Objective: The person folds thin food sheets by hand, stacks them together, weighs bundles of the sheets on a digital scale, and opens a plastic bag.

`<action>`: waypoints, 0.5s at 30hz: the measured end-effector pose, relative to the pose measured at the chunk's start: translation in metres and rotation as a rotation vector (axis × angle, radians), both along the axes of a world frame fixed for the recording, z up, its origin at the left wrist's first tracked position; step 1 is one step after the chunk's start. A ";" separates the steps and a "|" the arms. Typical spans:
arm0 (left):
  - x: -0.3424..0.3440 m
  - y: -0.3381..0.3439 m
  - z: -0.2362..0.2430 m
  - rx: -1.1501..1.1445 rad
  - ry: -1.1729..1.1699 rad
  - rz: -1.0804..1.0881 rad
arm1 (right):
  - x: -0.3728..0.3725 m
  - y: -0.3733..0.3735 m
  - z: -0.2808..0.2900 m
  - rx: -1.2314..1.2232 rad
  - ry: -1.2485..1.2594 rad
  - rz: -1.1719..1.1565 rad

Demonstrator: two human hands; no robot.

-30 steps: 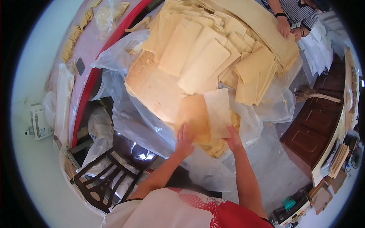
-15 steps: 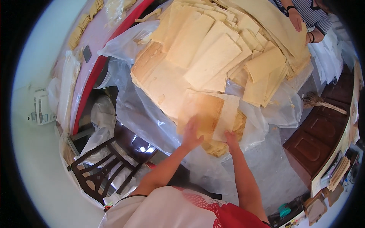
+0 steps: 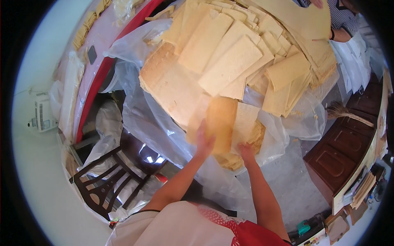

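Observation:
My left hand (image 3: 204, 140), slightly smeared by motion, is at the lower left of a thin yellow sheet (image 3: 222, 123), which looks like tofu skin. The sheet's left part is blurred around the fingers and seems gripped by them. My right hand (image 3: 247, 152) pinches the lower edge of a paler folded sheet (image 3: 247, 119) beside it. Under both sheets, a small pile of crumpled yellow pieces (image 3: 256, 137) shows at the right and below. Just beyond lies a wide stack of pale sheets (image 3: 164, 88), with folded sheets (image 3: 232, 61) overlapping on top.
A co-worker's hand (image 3: 317, 3) handles a large sheet (image 3: 303, 20) at the far right. Clear plastic (image 3: 143, 110) hangs around the stack. A dark wooden chair (image 3: 111, 180) stands at left, brown cabinet doors (image 3: 336, 160) and a broom (image 3: 349, 112) at right.
My left hand and the yellow sheet's blurred part have shifted slightly left. My right hand has hardly moved. The co-worker's sheet has been lifted and covers more of their arms.

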State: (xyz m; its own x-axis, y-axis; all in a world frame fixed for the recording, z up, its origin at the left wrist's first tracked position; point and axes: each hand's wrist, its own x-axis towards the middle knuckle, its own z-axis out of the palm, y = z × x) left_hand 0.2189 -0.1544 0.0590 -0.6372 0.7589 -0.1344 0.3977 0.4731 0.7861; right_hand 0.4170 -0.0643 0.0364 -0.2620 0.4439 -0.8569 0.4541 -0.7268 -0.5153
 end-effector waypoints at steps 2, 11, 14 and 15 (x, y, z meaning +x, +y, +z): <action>0.009 0.010 0.005 -0.032 0.004 -0.018 | -0.004 -0.002 0.004 0.002 -0.034 0.029; -0.018 0.011 0.016 -0.223 0.203 -0.326 | 0.000 -0.002 -0.004 0.051 0.078 -0.002; -0.021 0.010 0.010 -0.221 0.257 -0.356 | -0.004 0.000 0.006 -0.027 0.069 -0.099; -0.021 0.010 0.006 -0.221 0.303 -0.344 | -0.004 -0.001 0.004 -0.029 0.100 -0.138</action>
State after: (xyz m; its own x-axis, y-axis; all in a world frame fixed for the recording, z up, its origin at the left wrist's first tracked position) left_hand 0.1980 -0.1442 0.0649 -0.3906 0.9059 -0.1638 0.7544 0.4169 0.5070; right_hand 0.4135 -0.0651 0.0407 -0.2847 0.4572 -0.8426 0.2965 -0.7938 -0.5310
